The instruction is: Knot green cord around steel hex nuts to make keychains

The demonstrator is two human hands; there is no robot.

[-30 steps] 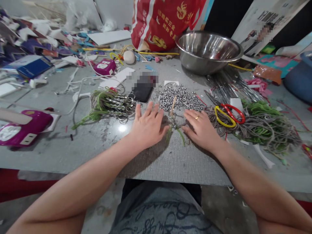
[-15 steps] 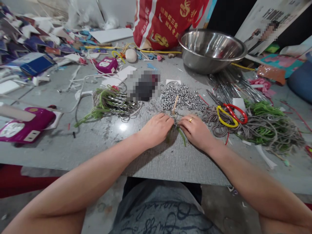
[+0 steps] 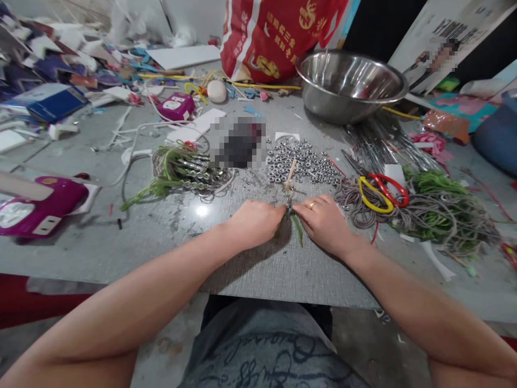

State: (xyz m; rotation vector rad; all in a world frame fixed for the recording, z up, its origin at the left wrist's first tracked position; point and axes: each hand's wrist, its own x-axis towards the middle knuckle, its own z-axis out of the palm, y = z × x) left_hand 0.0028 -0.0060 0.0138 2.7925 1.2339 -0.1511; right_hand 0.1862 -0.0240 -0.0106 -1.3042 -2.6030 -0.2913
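Note:
My left hand (image 3: 260, 220) and my right hand (image 3: 323, 221) face each other low over the grey table, both closed with pinched fingertips. Between them is a small piece of green cord (image 3: 298, 229), its loose end hanging toward me; both hands grip it near a small metal part. A short wooden stick (image 3: 291, 173) stands just beyond my fingertips. Behind it lies a spread of small metal nuts (image 3: 305, 156). The finer detail between my fingers is too small to tell.
Finished-looking green and grey cords (image 3: 173, 170) lie left. Scissors (image 3: 377, 193) rest on a cord heap (image 3: 440, 210) at right. A steel bowl (image 3: 351, 86), red bag (image 3: 266, 40) and purple devices (image 3: 52, 207) stand around.
Both hands have shifted slightly toward me and my left fingers have curled in more. The cord has moved a little with them.

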